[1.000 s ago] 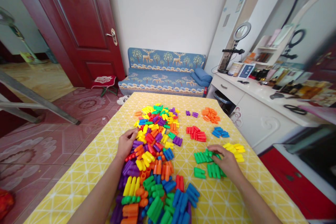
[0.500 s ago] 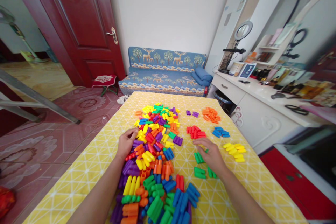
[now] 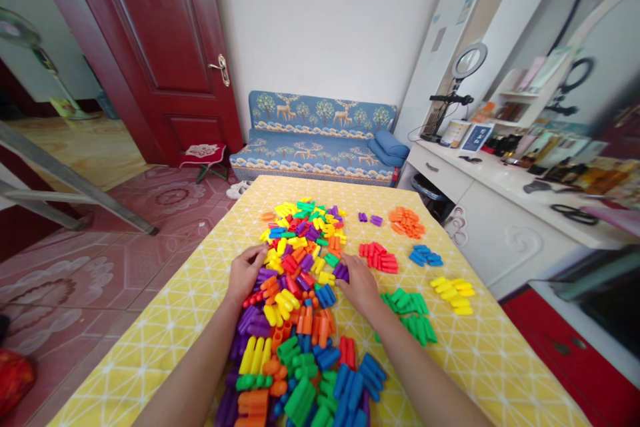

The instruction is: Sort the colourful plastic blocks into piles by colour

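Note:
A long pile of plastic building blocks [image 3: 300,310] in several colours, shaped like joined tubes, covers the middle of the table. At its left edge rests my left hand [image 3: 245,275], fingers loosely bent and tips touching the blocks, with no block visibly held. On the right side of the pile, my right hand [image 3: 360,285] has its thumb and fingers around a purple block [image 3: 341,272]. Sorted on the right are red blocks [image 3: 379,257], green blocks [image 3: 409,313], blue blocks [image 3: 426,255], yellow blocks [image 3: 453,293], orange blocks [image 3: 407,222] and two purple blocks [image 3: 370,219].
A yellow patterned cloth [image 3: 165,327] covers the table. Beyond the far edge stands a blue sofa [image 3: 315,147]. To the right is a white dressing table [image 3: 480,203]; a small red stool [image 3: 204,155] stands by the door [image 3: 165,47].
My right hand has moved left from the green blocks to the purple block at the pile's edge. My left hand stays at the pile. The view has shifted slightly.

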### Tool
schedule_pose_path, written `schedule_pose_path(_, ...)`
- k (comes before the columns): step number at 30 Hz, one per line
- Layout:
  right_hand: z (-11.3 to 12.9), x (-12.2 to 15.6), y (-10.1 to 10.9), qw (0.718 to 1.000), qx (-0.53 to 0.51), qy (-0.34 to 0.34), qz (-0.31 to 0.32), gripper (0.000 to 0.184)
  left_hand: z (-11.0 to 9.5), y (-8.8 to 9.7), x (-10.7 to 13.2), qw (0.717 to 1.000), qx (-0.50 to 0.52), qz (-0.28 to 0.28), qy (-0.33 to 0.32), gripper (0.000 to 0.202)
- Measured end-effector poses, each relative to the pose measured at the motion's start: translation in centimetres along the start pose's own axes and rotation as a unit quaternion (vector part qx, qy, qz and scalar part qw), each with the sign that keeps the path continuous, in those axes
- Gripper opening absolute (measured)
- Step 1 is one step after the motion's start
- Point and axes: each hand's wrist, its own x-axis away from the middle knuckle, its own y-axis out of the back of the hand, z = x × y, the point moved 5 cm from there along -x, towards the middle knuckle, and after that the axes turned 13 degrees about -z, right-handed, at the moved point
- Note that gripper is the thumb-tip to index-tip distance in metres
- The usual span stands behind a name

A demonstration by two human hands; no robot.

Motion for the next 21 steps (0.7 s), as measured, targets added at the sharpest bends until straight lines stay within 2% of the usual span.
schedule_pose_path(6,0.0,0.9,1.1,1.000,-0.014,-0.010,0.014,0.046,0.0,0.0,0.0,1.000,-0.002,-0.003,0.000,0.043)
schedule_pose_path(10,-1.1,0.0,2.7,0.998,-0.048,-0.032,-0.004,0.020,0.0,0.0,0.0,1.000,0.001,-0.001,-0.001,0.043)
schedule_pose_path(13,-3.4,-2.6,4.3,0.996,-0.049,-0.056,-0.054,0.015,-0.3,0.0,0.1,1.000,0.006,-0.005,0.004,0.043)
schedule_pose_path(16,-6.8,-6.5,5.5,0.988,-0.036,-0.110,-0.106,0.020,-0.6,0.1,0.2,1.000,0.012,-0.010,0.007,0.041)
schedule_pose_path(21,-12.5,-12.0,5.4,0.966,-0.011,-0.212,-0.148,0.019,-0.6,0.0,0.2,1.000,0.011,-0.006,0.007,0.040)
